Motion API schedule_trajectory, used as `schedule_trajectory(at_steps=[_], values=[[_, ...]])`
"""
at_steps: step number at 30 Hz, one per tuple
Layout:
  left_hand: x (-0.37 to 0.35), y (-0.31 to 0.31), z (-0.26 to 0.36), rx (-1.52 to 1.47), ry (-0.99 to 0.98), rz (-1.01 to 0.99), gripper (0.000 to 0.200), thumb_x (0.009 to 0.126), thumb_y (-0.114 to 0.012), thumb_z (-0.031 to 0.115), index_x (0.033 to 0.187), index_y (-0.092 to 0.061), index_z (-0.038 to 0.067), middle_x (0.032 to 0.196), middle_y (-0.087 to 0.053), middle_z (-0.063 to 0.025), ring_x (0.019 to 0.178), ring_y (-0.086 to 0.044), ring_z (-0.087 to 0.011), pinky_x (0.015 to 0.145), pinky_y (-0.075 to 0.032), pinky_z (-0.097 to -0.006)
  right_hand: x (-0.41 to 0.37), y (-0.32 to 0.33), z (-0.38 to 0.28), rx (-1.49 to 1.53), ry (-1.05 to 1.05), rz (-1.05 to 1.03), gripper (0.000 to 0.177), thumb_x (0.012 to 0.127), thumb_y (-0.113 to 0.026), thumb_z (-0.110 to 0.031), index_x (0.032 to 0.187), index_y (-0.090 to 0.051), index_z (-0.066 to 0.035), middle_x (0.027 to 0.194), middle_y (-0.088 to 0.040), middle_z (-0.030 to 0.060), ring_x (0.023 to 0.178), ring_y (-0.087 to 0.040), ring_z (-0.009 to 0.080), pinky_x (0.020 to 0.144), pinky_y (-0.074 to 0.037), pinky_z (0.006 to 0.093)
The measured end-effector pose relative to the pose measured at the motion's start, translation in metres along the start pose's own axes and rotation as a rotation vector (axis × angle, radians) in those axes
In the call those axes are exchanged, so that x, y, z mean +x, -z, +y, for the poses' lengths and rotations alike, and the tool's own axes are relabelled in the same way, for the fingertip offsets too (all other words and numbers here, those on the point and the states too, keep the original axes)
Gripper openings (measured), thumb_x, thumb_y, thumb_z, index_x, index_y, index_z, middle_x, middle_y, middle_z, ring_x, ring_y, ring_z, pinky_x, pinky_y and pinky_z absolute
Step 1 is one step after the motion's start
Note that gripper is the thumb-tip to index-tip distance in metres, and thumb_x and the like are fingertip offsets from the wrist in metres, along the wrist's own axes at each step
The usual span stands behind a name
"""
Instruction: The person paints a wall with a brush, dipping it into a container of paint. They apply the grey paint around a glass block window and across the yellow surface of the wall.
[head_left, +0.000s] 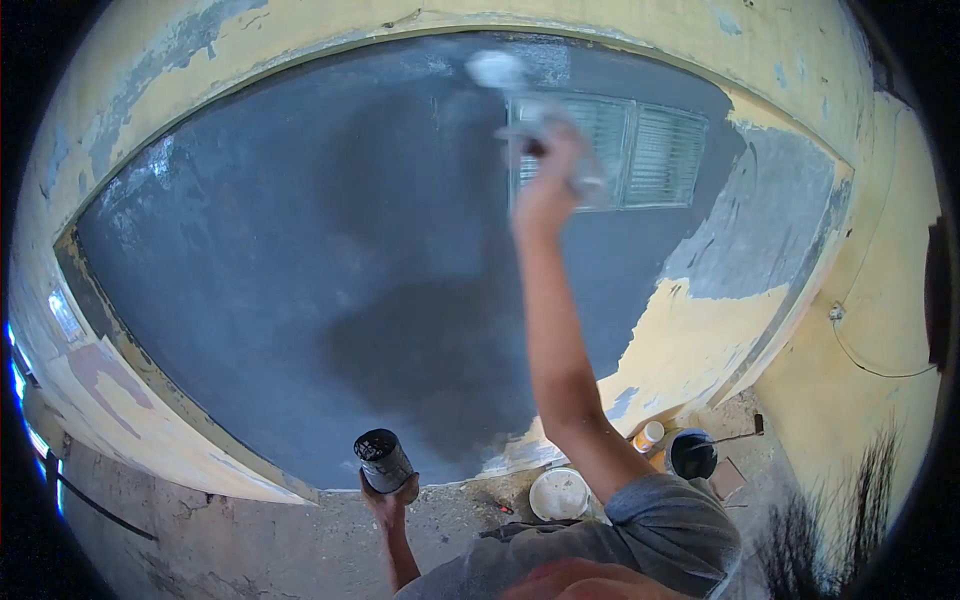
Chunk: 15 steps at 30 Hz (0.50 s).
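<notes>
My left hand [390, 493] is wrapped round the lower part of a dark, paint-streaked can [384, 462], held upright in front of the wall. Dark paint shows inside its rim. With the arm stretched up, my right hand [550, 185] is near the glass louvre window [662, 155]. Motion smears the fingers, which seem closed round a blurred brush-like tool [535, 147]; its exact shape cannot be made out. Behind both hands, dark grey paint covers most of the wall panel [260, 270].
Bare yellow wall [690, 335] and a lighter grey patch [750, 220] lie at the right. On the floor stand a white bucket [560, 495], a white-capped container [648, 436] and a dark bucket [692, 455] with a roller [758, 425] across it. Dark bristles [865, 500] rise at lower right.
</notes>
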<state>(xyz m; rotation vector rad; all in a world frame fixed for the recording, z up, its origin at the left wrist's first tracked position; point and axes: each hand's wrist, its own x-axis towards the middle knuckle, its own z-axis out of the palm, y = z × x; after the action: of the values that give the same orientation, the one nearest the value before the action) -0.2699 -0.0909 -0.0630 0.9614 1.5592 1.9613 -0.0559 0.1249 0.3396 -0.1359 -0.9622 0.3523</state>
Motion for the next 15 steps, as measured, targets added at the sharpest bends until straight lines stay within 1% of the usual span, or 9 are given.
schedule_trajectory(at_steps=[1,4,6,7,9,11,12,13,15], values=[[0.000,0.000,-0.002,-0.002,0.000,0.001,0.077,0.048,-0.086,0.018,0.115,-0.052,0.004,0.097,-0.061,-0.0076,0.083,-0.060,-0.0211,0.075,-0.051,-0.0363,0.016,0.018,0.001,0.048,0.086,0.155,0.033,0.093,-0.047,-0.029,0.094,-0.059,0.001,0.075,-0.058,0.0080,0.060,-0.051,0.0131,0.051,-0.041,0.0265],[-0.003,-0.001,-0.003,0.057,-0.008,-0.001,0.077,0.048,-0.087,0.019,0.115,-0.052,0.004,0.096,-0.061,-0.0078,0.082,-0.059,-0.0210,0.074,-0.050,-0.0362,0.042,0.070,-0.001,0.074,0.170,0.276,0.035,0.092,-0.048,-0.032,0.094,-0.059,0.002,0.075,-0.057,0.0072,0.060,-0.050,0.0135,0.055,-0.041,0.0256],[-0.003,-0.005,0.005,0.033,-0.011,-0.022,0.076,0.048,-0.087,0.019,0.114,-0.052,0.004,0.097,-0.061,-0.0078,0.082,-0.059,-0.0212,0.074,-0.050,-0.0363,0.046,0.081,-0.006,0.126,0.158,0.443,0.034,0.092,-0.049,-0.033,0.094,-0.059,0.000,0.074,-0.056,0.0058,0.062,-0.049,0.0128,0.058,-0.041,0.0259],[-0.002,-0.006,0.003,0.035,-0.014,-0.034,0.076,0.048,-0.087,0.019,0.114,-0.052,0.004,0.097,-0.061,-0.0078,0.082,-0.059,-0.0212,0.074,-0.050,-0.0363,0.047,0.080,0.003,0.120,0.166,0.451,0.034,0.092,-0.049,-0.033,0.094,-0.059,0.000,0.074,-0.056,0.0058,0.062,-0.049,0.0128,0.058,-0.041,0.0259],[-0.001,-0.007,-0.003,0.023,0.015,-0.038,0.076,0.047,-0.087,0.018,0.114,-0.053,0.004,0.098,-0.061,-0.0079,0.084,-0.059,-0.0215,0.075,-0.050,-0.0367,0.037,0.056,0.035,-0.018,0.094,0.523,0.032,0.093,-0.048,-0.032,0.095,-0.060,-0.002,0.074,-0.055,0.0042,0.062,-0.048,0.0117,0.056,-0.040,0.0263],[-0.001,-0.015,0.009,0.001,0.017,-0.055,0.077,0.047,-0.087,0.018,0.114,-0.053,0.004,0.099,-0.061,-0.0079,0.084,-0.059,-0.0217,0.076,-0.050,-0.0370,-0.002,0.007,0.024,-0.217,0.110,0.229,0.028,0.095,-0.045,-0.028,0.089,-0.059,-0.005,0.071,-0.053,0.0003,0.061,-0.048,0.0090,0.055,-0.039,0.0241],[-0.003,-0.019,0.013,-0.021,0.025,-0.064,0.077,0.046,-0.087,0.017,0.114,-0.053,0.004,0.099,-0.061,-0.0078,0.085,-0.059,-0.0218,0.077,-0.050,-0.0373,-0.021,-0.016,0.017,-0.006,-0.160,0.094,0.029,0.096,-0.044,-0.029,0.085,-0.058,-0.005,0.067,-0.053,-0.0012,0.057,-0.047,0.0071,0.052,-0.038,0.0222],[-0.003,-0.022,0.011,-0.015,0.023,-0.075,0.077,0.046,-0.087,0.017,0.114,-0.053,0.004,0.099,-0.061,-0.0078,0.085,-0.059,-0.0218,0.077,-0.050,-0.0373,-0.038,-0.031,0.017,-0.051,0.018,-0.078,0.032,0.096,-0.043,-0.029,0.087,-0.060,-0.003,0.064,-0.054,-0.0007,0.055,-0.048,0.0055,0.049,-0.038,0.0212],[-0.006,-0.029,0.002,0.001,0.024,0.001,0.077,0.046,-0.087,0.016,0.114,-0.053,0.004,0.099,-0.060,-0.0076,0.085,-0.058,-0.0216,0.078,-0.049,-0.0368,-0.055,-0.041,0.002,0.069,-0.121,-0.464,0.033,0.097,-0.043,-0.029,0.092,-0.061,-0.002,0.064,-0.055,0.0007,0.056,-0.049,0.0051,0.050,-0.039,0.0211]])
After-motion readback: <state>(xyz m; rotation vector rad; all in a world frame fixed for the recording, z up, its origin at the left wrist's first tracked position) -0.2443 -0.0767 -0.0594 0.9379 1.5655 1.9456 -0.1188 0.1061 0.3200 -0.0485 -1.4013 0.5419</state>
